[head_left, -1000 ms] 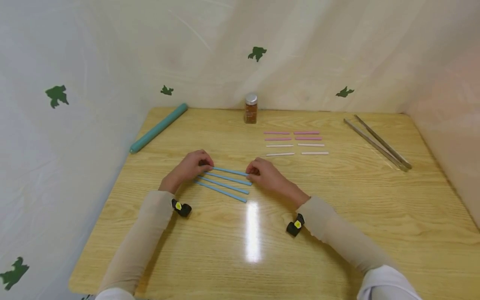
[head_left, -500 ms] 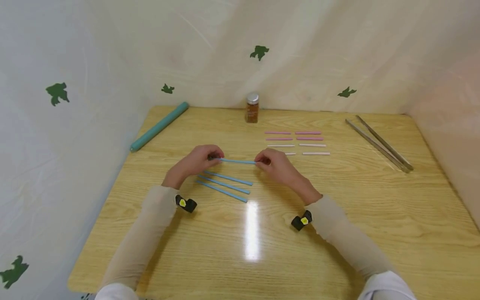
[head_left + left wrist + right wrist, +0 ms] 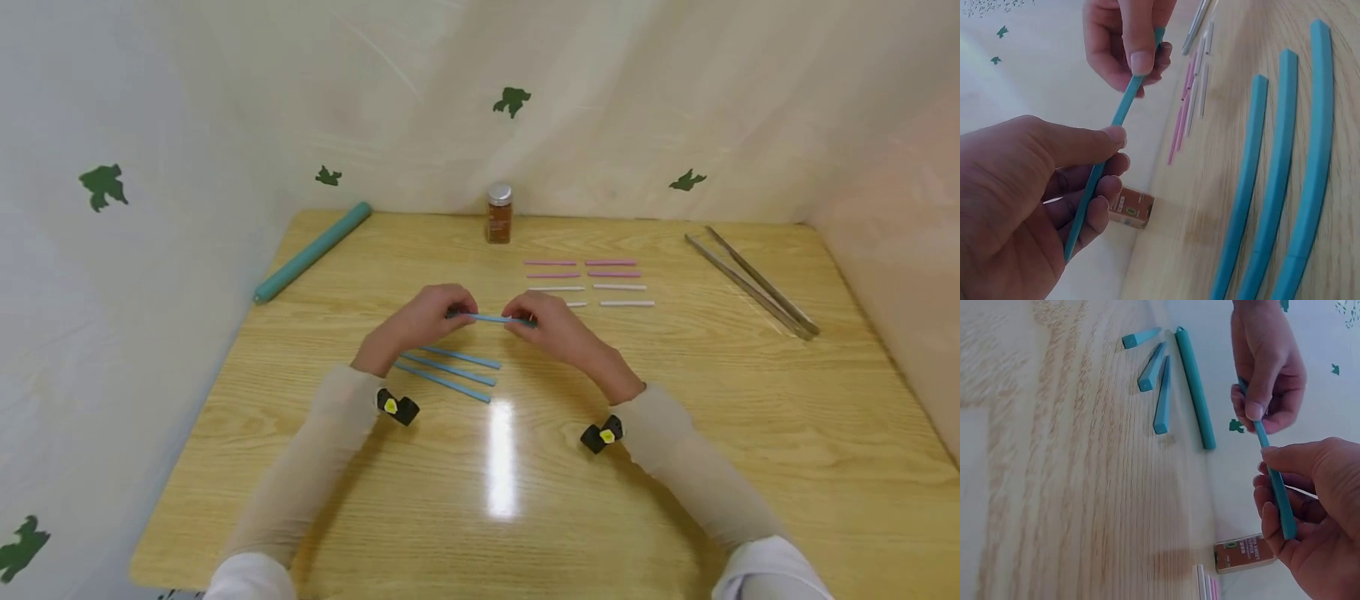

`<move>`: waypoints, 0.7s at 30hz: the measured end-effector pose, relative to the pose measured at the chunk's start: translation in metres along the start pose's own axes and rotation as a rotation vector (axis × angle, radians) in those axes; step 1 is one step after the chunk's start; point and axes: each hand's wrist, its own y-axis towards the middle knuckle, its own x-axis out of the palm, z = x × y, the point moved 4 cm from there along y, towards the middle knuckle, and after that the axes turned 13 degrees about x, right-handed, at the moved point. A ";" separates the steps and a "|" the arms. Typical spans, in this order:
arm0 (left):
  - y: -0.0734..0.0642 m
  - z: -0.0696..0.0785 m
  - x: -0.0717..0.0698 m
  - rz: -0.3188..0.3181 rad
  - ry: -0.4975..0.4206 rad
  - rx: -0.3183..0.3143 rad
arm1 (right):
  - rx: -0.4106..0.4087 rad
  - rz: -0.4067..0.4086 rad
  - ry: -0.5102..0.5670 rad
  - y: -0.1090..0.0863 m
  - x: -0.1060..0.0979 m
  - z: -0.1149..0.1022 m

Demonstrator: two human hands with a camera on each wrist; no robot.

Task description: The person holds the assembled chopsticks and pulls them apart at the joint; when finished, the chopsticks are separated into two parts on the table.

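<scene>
Both hands hold one slim light-blue stick above the table. Its sides look flat in the wrist views. My left hand pinches it between thumb and curled fingers. Close beside, my right hand grips the other end the same way, leaving a short straight stretch showing between the thumbs. Fingers partly cover both end portions in the head view. Three more blue sticks lie side by side on the table, nearer the body than the hands; the left hand and wrist cover their left ends in the head view.
Several short pink sticks and white sticks lie in two columns beyond the right hand. A silver-lidded spice jar stands at the back. A teal rod lies left, metal tongs right. Pale sheeting surrounds the table.
The hands lifted the farthest blue stick off its row and moved it away from the body. The left hand then slid rightward along it, closer to the right hand.
</scene>
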 end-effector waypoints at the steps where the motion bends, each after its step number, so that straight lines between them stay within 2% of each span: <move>1: 0.002 0.001 0.001 -0.004 0.003 0.001 | -0.005 -0.002 -0.007 0.001 0.001 -0.001; 10: 0.010 0.008 0.002 -0.013 0.013 -0.022 | -0.017 0.025 -0.013 0.003 0.001 -0.005; 17: 0.013 0.009 0.003 -0.011 0.012 -0.003 | -0.016 0.013 -0.028 0.003 0.000 -0.005; 21: 0.014 0.009 0.002 0.014 0.014 0.036 | -0.010 0.012 -0.030 0.002 -0.003 -0.004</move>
